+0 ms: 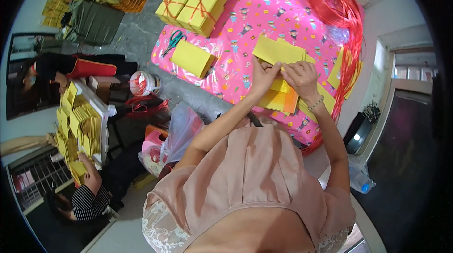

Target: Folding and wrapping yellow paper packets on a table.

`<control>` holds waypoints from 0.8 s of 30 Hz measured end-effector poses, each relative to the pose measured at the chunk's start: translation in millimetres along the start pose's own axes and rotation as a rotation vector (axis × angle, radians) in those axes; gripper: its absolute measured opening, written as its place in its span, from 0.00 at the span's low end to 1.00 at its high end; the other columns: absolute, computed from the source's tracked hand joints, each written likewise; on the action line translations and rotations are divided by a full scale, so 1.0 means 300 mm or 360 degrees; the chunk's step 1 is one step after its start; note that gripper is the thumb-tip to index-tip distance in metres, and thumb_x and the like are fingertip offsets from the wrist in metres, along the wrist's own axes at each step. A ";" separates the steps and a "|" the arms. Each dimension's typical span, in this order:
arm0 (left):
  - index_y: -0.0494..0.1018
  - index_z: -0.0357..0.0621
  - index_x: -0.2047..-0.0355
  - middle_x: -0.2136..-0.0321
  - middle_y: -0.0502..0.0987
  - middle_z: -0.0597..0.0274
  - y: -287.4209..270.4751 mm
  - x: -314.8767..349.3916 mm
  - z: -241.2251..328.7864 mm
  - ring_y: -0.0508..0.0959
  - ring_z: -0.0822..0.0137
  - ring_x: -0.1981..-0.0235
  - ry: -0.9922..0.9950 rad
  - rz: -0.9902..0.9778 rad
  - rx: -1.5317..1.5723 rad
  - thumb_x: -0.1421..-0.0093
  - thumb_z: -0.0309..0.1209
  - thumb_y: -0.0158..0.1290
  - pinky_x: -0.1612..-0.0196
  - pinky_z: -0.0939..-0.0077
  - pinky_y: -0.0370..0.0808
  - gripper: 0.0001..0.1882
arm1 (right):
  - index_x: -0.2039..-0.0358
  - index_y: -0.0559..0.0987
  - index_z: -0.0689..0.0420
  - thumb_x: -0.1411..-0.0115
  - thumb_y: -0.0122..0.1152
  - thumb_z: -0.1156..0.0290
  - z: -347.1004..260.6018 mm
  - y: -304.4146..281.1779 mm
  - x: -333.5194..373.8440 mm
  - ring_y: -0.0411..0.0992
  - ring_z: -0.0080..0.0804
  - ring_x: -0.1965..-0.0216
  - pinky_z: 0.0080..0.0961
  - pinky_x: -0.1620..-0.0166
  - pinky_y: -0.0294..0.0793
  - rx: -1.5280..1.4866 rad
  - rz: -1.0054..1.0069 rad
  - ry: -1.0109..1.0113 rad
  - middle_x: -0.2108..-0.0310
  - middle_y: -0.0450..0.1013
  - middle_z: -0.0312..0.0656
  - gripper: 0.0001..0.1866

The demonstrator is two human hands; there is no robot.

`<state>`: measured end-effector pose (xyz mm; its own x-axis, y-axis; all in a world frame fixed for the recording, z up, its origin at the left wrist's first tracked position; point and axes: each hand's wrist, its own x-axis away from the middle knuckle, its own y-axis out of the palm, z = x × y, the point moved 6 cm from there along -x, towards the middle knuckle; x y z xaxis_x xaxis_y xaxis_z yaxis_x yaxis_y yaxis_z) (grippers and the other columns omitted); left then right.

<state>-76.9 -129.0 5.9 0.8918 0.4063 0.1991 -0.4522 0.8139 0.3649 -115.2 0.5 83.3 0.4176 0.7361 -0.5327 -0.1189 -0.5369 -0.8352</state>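
Above the near part of a table with a pink patterned cover, my two hands meet at a sheaf of yellow paper. Its near edge is pinched by my left hand, thumb toward the right. Beside it, my right hand has bent fingers closed on the same edge; the fingertips partly hide the paper. Yellow and orange sheets lie beneath my wrists. More loose yellow sheets are by my right wrist.
Left on the table lie a yellow paper stack and green-handled scissors. Yellow bundles tied with red string stand behind. Red plastic strands hang along the right edge. Two people work at a side table with yellow packets.
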 end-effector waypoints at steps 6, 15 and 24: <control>0.51 0.42 0.41 0.57 0.75 0.53 -0.189 -0.004 0.039 0.79 0.67 0.62 0.0018 0.0193 0.0095 0.40 0.19 0.50 0.62 0.75 0.79 0.29 | 0.56 0.82 0.52 0.46 0.70 0.65 -0.070 -0.005 -0.031 0.72 0.35 0.59 0.33 0.56 0.70 -0.0158 -0.0036 0.0119 0.61 0.75 0.36 0.16; 0.60 0.43 0.45 0.69 0.69 0.69 -0.873 0.011 0.088 0.67 0.78 0.75 0.0188 0.0734 -0.0135 0.35 0.26 0.52 0.74 0.81 0.67 0.20 | 0.56 0.82 0.56 0.44 0.65 0.73 -0.050 0.044 0.083 0.72 0.39 0.57 0.35 0.55 0.71 -0.0316 -0.0058 0.0574 0.58 0.74 0.41 0.14; 0.62 0.43 0.45 0.71 0.65 0.74 -1.225 -0.072 -0.040 0.66 0.80 0.74 0.0011 0.1022 -0.0259 0.37 0.25 0.57 0.74 0.81 0.67 0.22 | 0.58 0.82 0.60 0.42 0.62 0.78 -0.039 0.072 0.131 0.73 0.41 0.59 0.33 0.55 0.72 -0.0366 -0.0159 0.0689 0.61 0.74 0.44 0.11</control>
<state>70.3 -432.1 -143.3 0.4461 0.8338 0.3253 -0.8867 0.4612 0.0336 -90.7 13.1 46.0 0.7580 0.5765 -0.3052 0.1222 -0.5851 -0.8017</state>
